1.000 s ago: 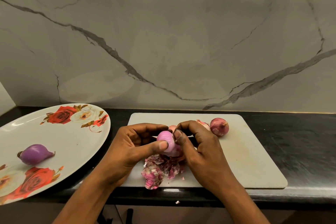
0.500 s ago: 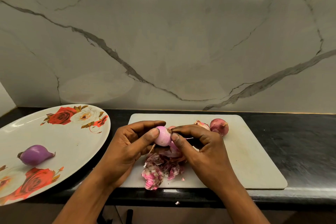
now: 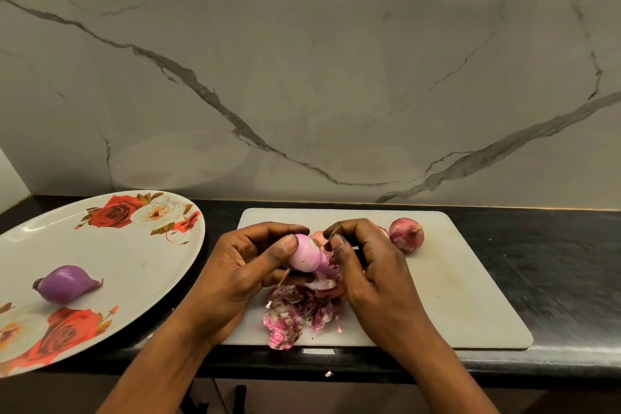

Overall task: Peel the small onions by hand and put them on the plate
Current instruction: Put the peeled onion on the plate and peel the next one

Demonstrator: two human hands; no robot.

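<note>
One view only, head cam. Both hands sit over the cutting board [image 3: 453,296], mid-bench [image 3: 554,262].

Left hand [image 3: 242,265] grips the half-peeled onion [image 3: 304,254]: thumb on its front, fingers curled round the back, bulb held just above the board. Right hand [image 3: 369,265], at 3 o'clock of that onion, has its fingers curled and thumb tip at the loose skin [image 3: 325,270] hanging off the bulb's lower right. Reads as a pinch, tho the fingertips are hidden.

Peel heap [image 3: 295,312] lies at 6 o'clock of the hands. Unpeeled onion [image 3: 406,233] rests on the board at 2 o'clock. Something pinkish shows at 12 behind the hands, too hidden to name. Plate [image 3: 134,255] is at 9 o'clock of the board, w/ one peeled onion [image 3: 65,282] on it.

Handling, my guess: bulb is light and firm, so a fair squeeze won't hurt it. Bared surface looks glossy, prob slippery, so hold across the middle w/ thumb opposite fingers. Skin is thin and papery and likely tears in scraps, so pinch it at a free edge near the root end and pull along the bulb.
</note>
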